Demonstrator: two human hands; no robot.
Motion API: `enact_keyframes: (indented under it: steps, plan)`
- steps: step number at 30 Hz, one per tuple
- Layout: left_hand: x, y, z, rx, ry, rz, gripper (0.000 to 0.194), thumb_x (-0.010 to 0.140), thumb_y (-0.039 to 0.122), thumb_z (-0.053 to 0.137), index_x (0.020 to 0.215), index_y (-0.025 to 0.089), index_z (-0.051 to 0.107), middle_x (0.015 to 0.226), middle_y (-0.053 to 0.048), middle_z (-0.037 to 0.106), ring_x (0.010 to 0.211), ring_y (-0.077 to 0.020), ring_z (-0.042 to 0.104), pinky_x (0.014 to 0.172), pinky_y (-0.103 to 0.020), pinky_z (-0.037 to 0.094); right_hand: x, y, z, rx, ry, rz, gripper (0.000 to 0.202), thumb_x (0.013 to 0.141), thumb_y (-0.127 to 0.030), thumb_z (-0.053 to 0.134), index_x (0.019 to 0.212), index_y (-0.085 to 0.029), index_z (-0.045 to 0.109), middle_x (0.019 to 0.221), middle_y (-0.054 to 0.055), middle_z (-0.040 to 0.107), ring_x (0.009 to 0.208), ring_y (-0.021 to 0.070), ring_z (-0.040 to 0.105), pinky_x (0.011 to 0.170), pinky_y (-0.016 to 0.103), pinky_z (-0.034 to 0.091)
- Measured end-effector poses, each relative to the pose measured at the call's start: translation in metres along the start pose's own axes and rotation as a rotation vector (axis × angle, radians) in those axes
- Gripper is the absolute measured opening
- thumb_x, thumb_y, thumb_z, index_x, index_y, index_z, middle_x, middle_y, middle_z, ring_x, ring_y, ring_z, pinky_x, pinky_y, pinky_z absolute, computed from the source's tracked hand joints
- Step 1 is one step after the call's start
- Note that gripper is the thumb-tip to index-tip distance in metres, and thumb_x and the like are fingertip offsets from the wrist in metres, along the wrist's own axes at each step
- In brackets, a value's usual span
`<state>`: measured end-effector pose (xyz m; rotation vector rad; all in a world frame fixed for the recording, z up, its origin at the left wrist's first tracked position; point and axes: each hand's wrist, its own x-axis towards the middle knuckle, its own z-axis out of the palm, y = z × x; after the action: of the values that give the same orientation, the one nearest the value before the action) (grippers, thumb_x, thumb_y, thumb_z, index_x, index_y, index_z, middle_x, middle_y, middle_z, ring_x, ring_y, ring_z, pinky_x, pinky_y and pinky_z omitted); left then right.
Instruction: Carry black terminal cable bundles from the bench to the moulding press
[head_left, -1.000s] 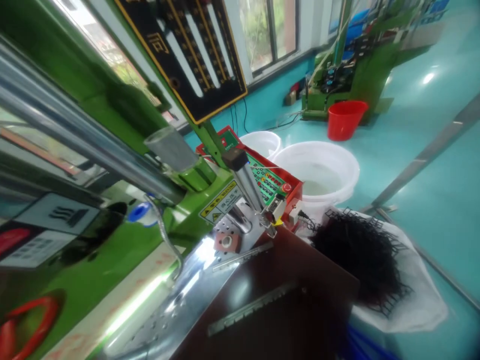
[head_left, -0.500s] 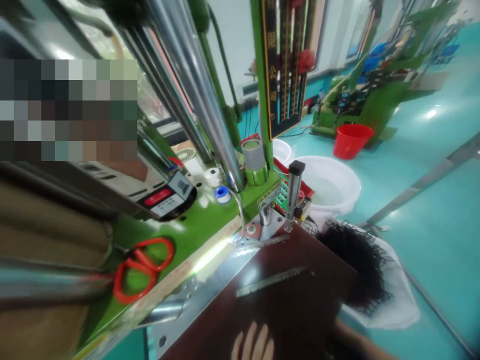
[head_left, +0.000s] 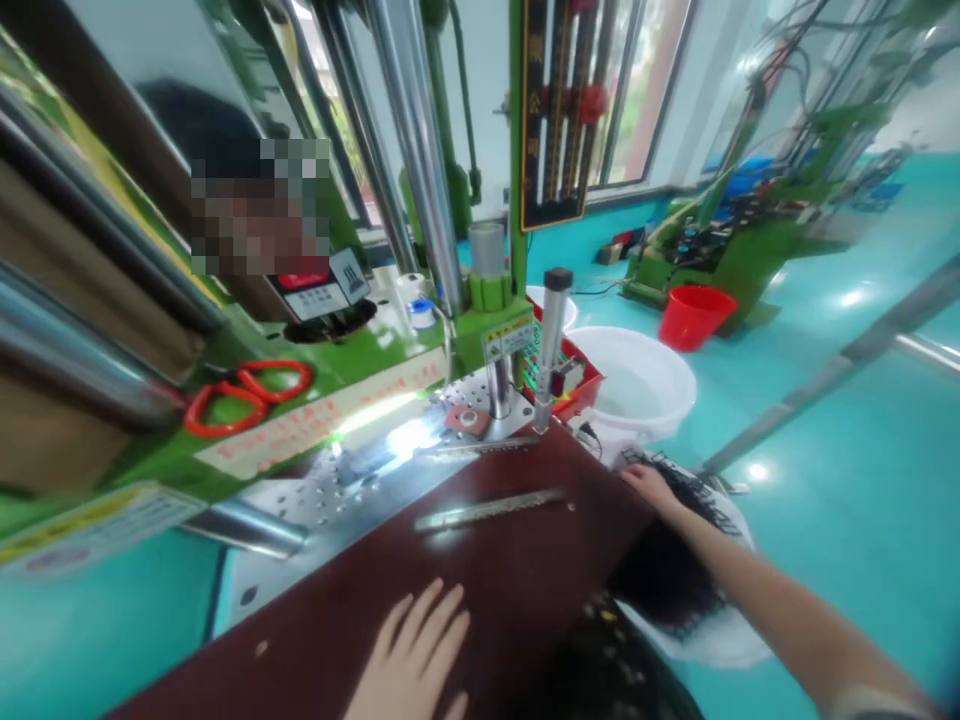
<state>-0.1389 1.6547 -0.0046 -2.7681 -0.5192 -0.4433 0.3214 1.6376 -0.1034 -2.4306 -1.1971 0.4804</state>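
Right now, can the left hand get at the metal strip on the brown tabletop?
Probably yes. The left hand lies flat and open on the tabletop, and nothing stands between it and the metal strip.

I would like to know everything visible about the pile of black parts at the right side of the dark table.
The pile of black parts looks like tangled thin plastic frames or strips, dark and lattice-like at the edges. It lies heaped in a white bag standing open on the floor against the right edge of the dark brown table. The right hand rests on top of the pile at its far end, fingers spread. Finer detail is blurred.
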Motion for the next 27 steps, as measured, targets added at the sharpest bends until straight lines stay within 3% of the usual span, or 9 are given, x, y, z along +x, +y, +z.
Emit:
enact_keyframes:
  steps: [3, 7, 13, 18, 27]
  plan:
    - [-0.001, 0.002, -0.012, -0.049, -0.092, -0.028, 0.047, 0.076, 0.034, 0.05, 0.122, 0.024, 0.048, 0.135, -0.001, 0.043, 0.123, -0.0213, 0.036, 0.102, -0.034, 0.025, 0.048, -0.004, 0.001, -0.101, 0.007, -0.032, 0.029, 0.086, -0.037, 0.049, 0.1, -0.014, 0.059, 0.101, 0.006, 0.062, 0.092, 0.0171, 0.057, 0.081, 0.037, 0.045]
    - [0.002, 0.014, -0.014, -0.117, -0.217, -0.133, 0.048, 0.081, 0.036, 0.046, 0.127, 0.022, 0.043, 0.136, -0.004, 0.04, 0.124, -0.0215, 0.035, 0.103, -0.036, 0.026, 0.076, -0.02, 0.017, -0.218, 0.0, -0.093, 0.043, 0.086, -0.049, 0.042, 0.106, -0.012, 0.055, 0.105, 0.011, 0.059, 0.096, 0.02, 0.055, 0.082, 0.038, 0.042]
    - [0.011, 0.028, -0.011, -0.071, -0.307, -0.293, 0.05, 0.08, 0.04, 0.046, 0.127, 0.024, 0.04, 0.137, -0.004, 0.038, 0.125, -0.022, 0.034, 0.104, -0.039, 0.026, 0.089, -0.027, 0.019, -0.351, 0.001, -0.222, 0.038, 0.088, -0.044, 0.04, 0.101, -0.012, 0.056, 0.099, 0.01, 0.06, 0.095, 0.021, 0.055, 0.083, 0.041, 0.04]
    - [0.011, 0.032, -0.006, -0.056, -0.261, -0.323, 0.049, 0.076, 0.039, 0.047, 0.123, 0.024, 0.042, 0.133, -0.006, 0.042, 0.123, -0.0238, 0.037, 0.103, -0.042, 0.026, 0.1, -0.024, 0.022, -0.386, -0.023, -0.28, 0.036, 0.088, -0.043, 0.042, 0.099, -0.011, 0.057, 0.095, 0.008, 0.061, 0.091, 0.0197, 0.056, 0.087, 0.041, 0.037]
    - [0.012, 0.037, -0.002, -0.076, -0.22, -0.369, 0.046, 0.078, 0.038, 0.042, 0.122, 0.025, 0.039, 0.132, -0.006, 0.043, 0.122, -0.0244, 0.036, 0.1, -0.044, 0.028, 0.103, -0.027, 0.027, -0.383, -0.023, -0.257, 0.033, 0.088, -0.04, 0.043, 0.103, -0.013, 0.056, 0.1, 0.007, 0.06, 0.093, 0.0189, 0.056, 0.088, 0.042, 0.039]
